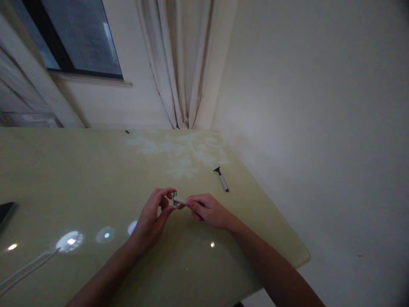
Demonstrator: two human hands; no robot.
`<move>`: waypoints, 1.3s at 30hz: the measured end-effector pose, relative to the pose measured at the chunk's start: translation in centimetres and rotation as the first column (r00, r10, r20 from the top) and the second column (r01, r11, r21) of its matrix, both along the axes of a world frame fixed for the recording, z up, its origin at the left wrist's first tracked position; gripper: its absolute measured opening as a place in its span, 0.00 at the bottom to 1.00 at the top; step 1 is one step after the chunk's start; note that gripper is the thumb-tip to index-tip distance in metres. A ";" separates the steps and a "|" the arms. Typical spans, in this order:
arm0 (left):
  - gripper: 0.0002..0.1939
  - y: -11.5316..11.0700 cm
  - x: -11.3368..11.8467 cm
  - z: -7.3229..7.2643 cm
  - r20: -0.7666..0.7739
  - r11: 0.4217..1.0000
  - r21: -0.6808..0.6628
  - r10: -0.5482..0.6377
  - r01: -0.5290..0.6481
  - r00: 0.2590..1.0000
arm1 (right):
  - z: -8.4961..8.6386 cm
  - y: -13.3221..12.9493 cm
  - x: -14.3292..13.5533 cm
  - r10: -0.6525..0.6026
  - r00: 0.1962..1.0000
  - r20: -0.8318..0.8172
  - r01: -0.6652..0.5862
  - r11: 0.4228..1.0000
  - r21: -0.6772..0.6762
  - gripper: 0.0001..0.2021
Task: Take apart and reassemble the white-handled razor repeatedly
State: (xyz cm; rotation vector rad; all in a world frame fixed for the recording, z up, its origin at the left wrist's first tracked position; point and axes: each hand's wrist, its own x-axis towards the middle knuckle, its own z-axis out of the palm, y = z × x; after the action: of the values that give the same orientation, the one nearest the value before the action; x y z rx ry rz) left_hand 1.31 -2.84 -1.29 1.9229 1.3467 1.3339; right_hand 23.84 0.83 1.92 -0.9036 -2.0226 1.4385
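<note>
My left hand [155,215] pinches a small dark green-blue piece [174,198], like a razor head, between thumb and fingertips at its top and bottom ends. From the right, my right hand [206,209] grips a thin pale stick [181,200], whose tip touches the small piece or lies just in front of it. The stick's other end is hidden in the fingers. Beyond the right hand, a razor [223,181] with a grey handle and black head lies on the glossy greenish table [191,264].
A dark flat object [5,211] sits at the table's left edge. Near the far edge lies a small black item [127,132]. White lines [28,270] cross the lower left. Behind the table are a curtain [180,64] and a window [86,34]; a wall stands right.
</note>
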 end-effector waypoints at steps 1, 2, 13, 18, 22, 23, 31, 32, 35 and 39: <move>0.15 0.0 0.0 0.1 0.004 1.000 0.001 -0.004 0.004 1.000 | 0.0 0.0 0.0 -0.002 1.000 0.001 0.002 1.000 0.000 0.28; 0.15 0.0 0.1 0.1 0.009 1.000 0.000 -0.007 0.007 1.000 | 0.1 0.0 0.0 -0.005 1.000 0.004 0.005 1.000 0.002 0.27; 0.16 -0.1 0.2 -0.2 0.020 0.999 -0.004 -0.035 0.035 0.999 | 0.2 0.3 0.2 -0.033 0.999 0.003 0.033 0.997 0.073 0.27; 0.15 -0.3 0.4 0.0 0.028 0.998 -0.007 -0.055 0.055 0.998 | 0.2 0.4 0.2 -0.062 0.998 0.014 0.060 0.993 0.104 0.26; 0.14 -0.3 0.4 0.0 0.038 0.997 -0.015 -0.070 0.071 0.997 | 0.5 0.5 0.2 -0.099 0.994 0.040 0.090 0.979 0.182 0.26; 0.15 -0.3 0.3 -0.1 0.034 0.997 -0.022 -0.071 0.071 0.997 | 0.5 0.5 0.3 -0.119 0.992 0.045 0.107 0.972 0.209 0.26; 0.16 0.0 0.2 -0.3 0.034 0.999 -0.027 -0.041 0.042 0.999 | 0.6 0.2 0.1 -0.094 0.995 0.030 0.086 0.973 0.213 0.24; 0.16 0.0 0.2 -0.3 0.033 0.999 -0.027 -0.040 0.041 0.999 | 0.6 0.2 0.1 -0.108 0.993 0.042 0.096 0.969 0.229 0.24; 0.15 0.0 0.2 -0.1 0.022 0.999 -0.028 -0.043 0.044 0.999 | 0.5 0.2 0.1 -0.166 0.985 0.047 0.149 0.956 0.252 0.24; 0.16 0.0 0.2 0.1 0.019 0.999 -0.009 -0.039 0.039 0.999 | 0.3 0.1 0.0 -0.103 0.994 0.041 0.091 0.969 0.232 0.24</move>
State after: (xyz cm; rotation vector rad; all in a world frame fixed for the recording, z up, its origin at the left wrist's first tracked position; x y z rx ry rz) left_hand 1.51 -2.88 -1.23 1.9156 1.2978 1.3216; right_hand 23.84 0.95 2.26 -0.9346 -2.0995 1.1119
